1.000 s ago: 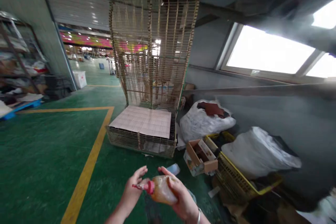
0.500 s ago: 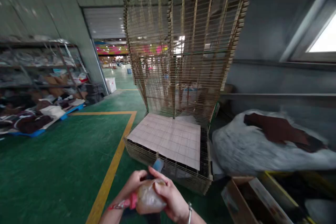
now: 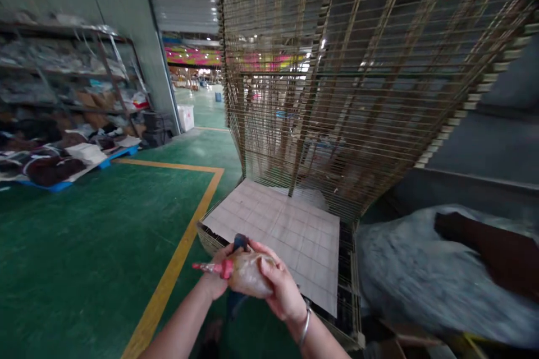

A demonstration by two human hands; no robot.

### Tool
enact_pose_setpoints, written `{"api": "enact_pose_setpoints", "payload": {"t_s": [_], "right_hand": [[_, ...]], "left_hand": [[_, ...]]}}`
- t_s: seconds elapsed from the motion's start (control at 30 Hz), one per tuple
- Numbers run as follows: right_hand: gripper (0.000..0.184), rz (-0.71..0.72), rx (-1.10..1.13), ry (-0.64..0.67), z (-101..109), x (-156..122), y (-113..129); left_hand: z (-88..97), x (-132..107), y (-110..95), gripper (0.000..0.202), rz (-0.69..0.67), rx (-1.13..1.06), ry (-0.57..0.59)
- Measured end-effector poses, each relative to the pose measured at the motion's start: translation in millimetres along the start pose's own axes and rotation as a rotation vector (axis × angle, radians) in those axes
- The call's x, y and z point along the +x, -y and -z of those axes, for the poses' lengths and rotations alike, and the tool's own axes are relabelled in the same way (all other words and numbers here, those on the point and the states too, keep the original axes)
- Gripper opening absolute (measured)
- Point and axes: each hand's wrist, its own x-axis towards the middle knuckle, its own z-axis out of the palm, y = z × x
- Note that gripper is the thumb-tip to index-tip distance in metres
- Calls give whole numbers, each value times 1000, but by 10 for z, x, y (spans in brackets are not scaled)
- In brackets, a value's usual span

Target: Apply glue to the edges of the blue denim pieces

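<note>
In my right hand is a cloudy, yellowish squeeze bottle with a red nozzle pointing left. My thumb presses on its near side. Close against the bottle's left end is my left hand, its fingers partly hidden behind it. A dark blue-grey piece of material sticks up between the hands, and more of it hangs below the bottle; my left hand seems closed on it. Just beyond my hands, a pale sheet marked with a grid of lines lies on a low wire-mesh rack.
Tall mesh racks rise at the back of the low one. A plastic-wrapped bundle with brown cloth lies on the right. Shelves and a blue pallet stand at left, beside a doorway. A yellow line crosses the green floor.
The racks and the bundle appear nearer and larger. My hands sit higher in the picture, over the near edge of the low rack, still around the bottle and the dark piece.
</note>
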Motion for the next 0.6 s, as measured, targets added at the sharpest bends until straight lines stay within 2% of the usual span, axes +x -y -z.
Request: {"api": "enact_pose_setpoints", "payload": {"t_s": [0.07,0.13,0.2,0.27,0.4,0.5,0.6], "right_hand": [[43,138,-92,-106,94,137,74],[37,276,-232,-267,207,222,167],[34,438,-470,-419,294,273,266],[30,587,-745,-510,322,319,344],[19,780,-1139,-519,225,476,379],[17,879,-1319,-471,151,641,356],[17,942,-1437,-431,159,800,368]], "left_hand": [[71,208,-127,38,-21,-43,17],[157,383,-293,36,-4,-71,67],[256,537,-468,35,46,-69,156],[362,688,-625,35,95,-50,248],[552,992,-842,33,143,-16,367],[632,1192,-931,31,170,-5,415],[656,1333,-972,31,189,-23,414]]}}
